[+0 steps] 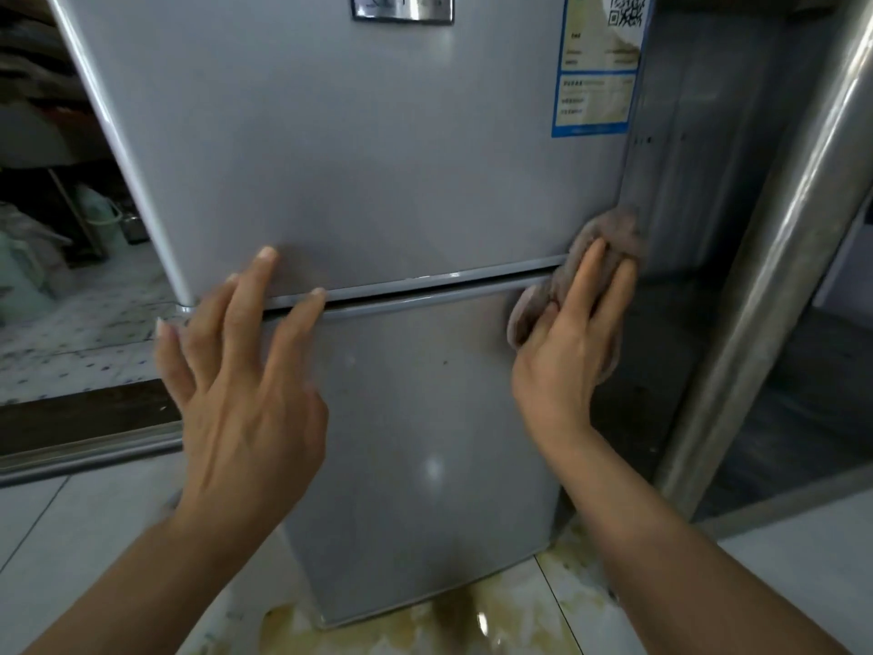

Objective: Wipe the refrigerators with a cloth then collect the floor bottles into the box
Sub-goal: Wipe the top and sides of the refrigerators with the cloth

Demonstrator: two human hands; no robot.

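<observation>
My right hand (564, 352) presses a grey-brown cloth (609, 238) flat against the front of the silver refrigerator (378, 158). The cloth sits at the refrigerator's right edge, across the seam (425, 288) between the upper door and the lower door (415, 418). The right fingers (590, 271) lie extended over the cloth, with the thumb tucked against its lower fold; the cloth is pinned under the palm, not gripped in a fist.

My left hand (241, 394) is near the seam on the refrigerator's left side. Its fingers (257, 281) are spread and released, holding nothing. The fingertips reach the lower part of the upper door; I cannot tell whether they touch it.

A blue-bordered label (597, 68) is stuck on the upper door's right side, above the cloth. A metal pole (765, 276) stands to the right of the refrigerator. The tiled floor (496, 621) at the refrigerator's base shows yellow-brown staining.
</observation>
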